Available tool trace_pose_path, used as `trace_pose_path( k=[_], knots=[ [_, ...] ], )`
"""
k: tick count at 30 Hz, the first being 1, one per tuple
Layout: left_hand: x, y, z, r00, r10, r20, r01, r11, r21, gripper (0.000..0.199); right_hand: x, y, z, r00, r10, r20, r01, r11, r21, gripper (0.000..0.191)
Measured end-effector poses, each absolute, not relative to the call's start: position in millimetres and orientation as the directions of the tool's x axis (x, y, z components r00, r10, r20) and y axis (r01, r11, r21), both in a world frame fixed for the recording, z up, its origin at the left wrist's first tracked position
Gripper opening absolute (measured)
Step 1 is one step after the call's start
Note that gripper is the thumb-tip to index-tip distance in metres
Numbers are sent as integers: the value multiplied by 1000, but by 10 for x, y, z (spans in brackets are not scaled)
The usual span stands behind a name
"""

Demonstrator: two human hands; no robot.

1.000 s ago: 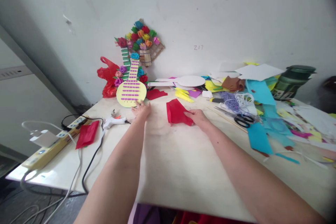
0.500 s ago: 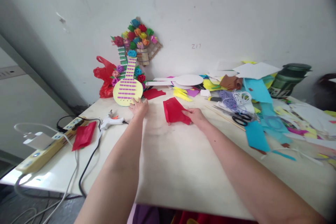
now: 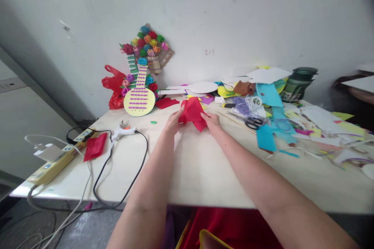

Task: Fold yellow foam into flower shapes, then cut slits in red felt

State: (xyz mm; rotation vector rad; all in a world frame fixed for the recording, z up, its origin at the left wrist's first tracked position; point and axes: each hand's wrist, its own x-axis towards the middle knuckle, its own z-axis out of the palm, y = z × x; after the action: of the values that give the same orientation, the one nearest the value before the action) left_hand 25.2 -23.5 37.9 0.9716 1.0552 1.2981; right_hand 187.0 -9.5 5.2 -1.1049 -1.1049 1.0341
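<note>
I have both hands, left hand [image 3: 173, 123] and right hand [image 3: 212, 121], pinching the red paper [image 3: 193, 112] above the bench [image 3: 204, 167], shaping it; next calls for a clean fold.

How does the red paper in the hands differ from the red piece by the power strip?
The red paper is held by both the left hand and the right hand at mid-table; the red piece lies untouched near the left edge, beside the power strip. The held paper looks crumpled and lifted; the other lies flat. Both are the same bright red.
</note>
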Motion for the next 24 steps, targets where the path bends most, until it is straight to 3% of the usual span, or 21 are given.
trace_pose_path(
  k=[5, 8, 13, 24],
  knots=[
    [293, -259, 226, -289, 957, -21, -270, -61, 961, 33, 1859, -134, 78, 126, 983, 135, -58, 143, -988, 35],
    [274, -241, 127, -366, 931, 13, -294, -128, 947, 31, 1870, -132, 76, 127, 985, 116, -86, 128, -988, 36],
    [223, -209, 49, -400, 913, 80, -356, -235, 904, 29, 1918, -61, 77, 211, 972, 100, -192, 142, -971, 29],
    [117, -157, 10, -521, 852, 46, -229, -192, 954, 24, 2170, 130, 159, 422, 907, 11, -392, 194, -899, 18]
  ],
)
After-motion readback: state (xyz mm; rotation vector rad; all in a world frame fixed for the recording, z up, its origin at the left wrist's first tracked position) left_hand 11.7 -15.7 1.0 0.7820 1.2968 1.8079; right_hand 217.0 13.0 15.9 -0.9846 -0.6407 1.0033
